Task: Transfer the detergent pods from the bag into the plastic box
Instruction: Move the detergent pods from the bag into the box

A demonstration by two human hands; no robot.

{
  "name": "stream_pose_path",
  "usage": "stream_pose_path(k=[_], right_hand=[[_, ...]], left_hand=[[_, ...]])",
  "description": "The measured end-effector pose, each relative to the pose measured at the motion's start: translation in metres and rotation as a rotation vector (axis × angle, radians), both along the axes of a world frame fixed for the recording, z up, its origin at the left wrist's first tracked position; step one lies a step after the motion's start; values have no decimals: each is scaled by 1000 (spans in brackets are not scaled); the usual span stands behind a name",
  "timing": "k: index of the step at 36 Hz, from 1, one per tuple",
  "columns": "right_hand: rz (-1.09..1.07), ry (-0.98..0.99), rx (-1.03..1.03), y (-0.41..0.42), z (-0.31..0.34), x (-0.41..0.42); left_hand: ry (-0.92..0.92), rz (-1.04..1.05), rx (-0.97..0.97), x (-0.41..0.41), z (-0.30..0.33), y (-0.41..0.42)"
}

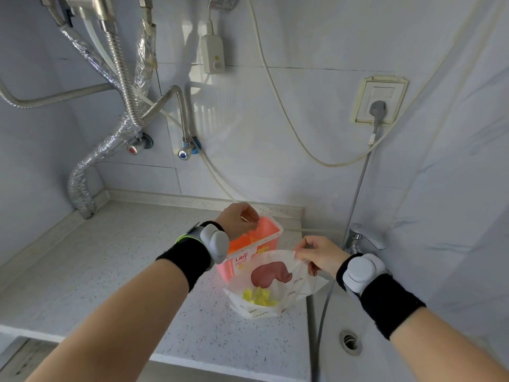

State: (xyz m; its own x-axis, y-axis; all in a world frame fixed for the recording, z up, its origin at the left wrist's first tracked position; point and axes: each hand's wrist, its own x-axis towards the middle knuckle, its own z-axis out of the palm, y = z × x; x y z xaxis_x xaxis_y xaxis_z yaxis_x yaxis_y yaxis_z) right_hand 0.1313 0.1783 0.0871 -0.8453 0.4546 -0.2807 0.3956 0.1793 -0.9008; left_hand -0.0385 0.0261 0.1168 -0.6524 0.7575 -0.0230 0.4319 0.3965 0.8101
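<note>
A clear plastic bag (275,285) with a red print stands on the counter's right end. Several yellow detergent pods (259,296) lie at its bottom. My right hand (316,255) pinches the bag's top edge and holds it up. Behind the bag stands the pink plastic box (264,235) with a "Liby" label, its top uncovered. My left hand (239,220) hovers over the box's opening with its fingers curled downward; whether they hold a pod I cannot tell. A hint of yellow shows inside the box.
The speckled counter (137,271) stretches to the left. A white sink (349,340) with a drain and a tap (363,238) lies to the right. Metal hoses, valves, a wall socket and hanging cables cover the tiled wall behind.
</note>
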Motion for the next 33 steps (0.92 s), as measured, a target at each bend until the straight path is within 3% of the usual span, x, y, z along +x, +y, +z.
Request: stream_pose_path(k=[6,9,12,15,23,33], right_hand=[[-2,36,-25,-2,1,-4],[-6,60,-59,-3,3,-5],[-5,73,-76,-5,4,-5],[16,55,-50,-9,4,-5],[36,9,-13,-14,-2,-2],[-17,2,-44,-10,-8,3]], left_hand=[[-108,-350,-240,40,3,-3],[11,-495,-488,58,-9,-5],[165,-534,-610,73,-28,-6],[270,-530,-649,81,-45,-6],[327,-591,-711,80,-67,-2],[127,-481,-507,71,-66,-5]])
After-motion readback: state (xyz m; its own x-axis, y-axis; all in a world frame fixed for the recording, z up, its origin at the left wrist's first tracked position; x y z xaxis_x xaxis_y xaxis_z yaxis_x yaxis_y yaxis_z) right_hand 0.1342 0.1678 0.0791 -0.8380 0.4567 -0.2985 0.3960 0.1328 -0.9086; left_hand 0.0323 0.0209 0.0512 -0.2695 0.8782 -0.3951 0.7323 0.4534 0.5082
